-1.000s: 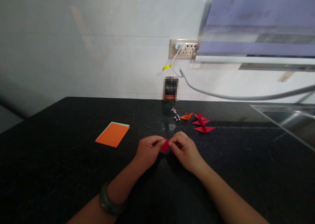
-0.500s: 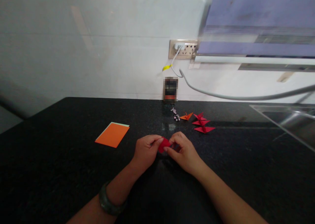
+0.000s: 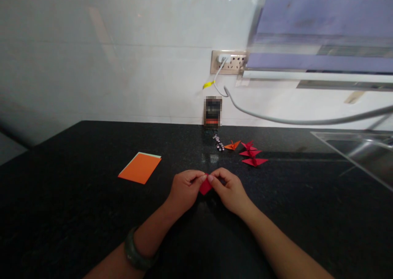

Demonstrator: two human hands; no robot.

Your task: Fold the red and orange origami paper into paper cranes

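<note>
One piece of red folded paper (image 3: pixel 205 187), pinched between left hand (image 3: pixel 186 189) and right hand (image 3: pixel 230 189) at the near middle of the worktop (image 3: pixel 76 213). Compared with the frame half a second earlier: right thumb raised from the lower face of the paper to its upper edge, now just beside left thumb; visible paper changed from a broad, blunt outline to a narrower one, point toward the wearer. Left hand nearly unchanged in position.

Worktop: black, speckled, polished, with a pale reflection (image 3: pixel 214 158) beyond the hands. Right end: metal sink rim (image 3: pixel 346 158). Rear: pale glossy wall (image 3: pixel 123 78) with socket panel (image 3: pixel 239 70), white plug (image 3: pixel 224 58) inserted, thin white cable (image 3: pixel 216 75) hanging, yellow tag (image 3: pixel 208 84) alongside. Grey hose (image 3: pixel 276 120) across the right side; blurred purple panel (image 3: pixel 319 21) above. At wall foot: pixelated upright object (image 3: pixel 213 111), identity not discernible, with pale strand (image 3: pixel 220 146) in front. Right of strand: orange paper crane (image 3: pixel 232 146), then three red paper cranes (image 3: pixel 254 162) in a row running front to back. Left: orange sheet (image 3: pixel 140 168) over pale green sheet (image 3: pixel 152 154).

Paper condition: vivid red, small, straight-edged, tapered at the near end; upper corners covered by fingertips; layer count not discernible. Hands: both pinches closed on the paper, thumbs against index fingers, thumb tips almost meeting. Left wrist: dark green bangle (image 3: pixel 136 252).
</note>
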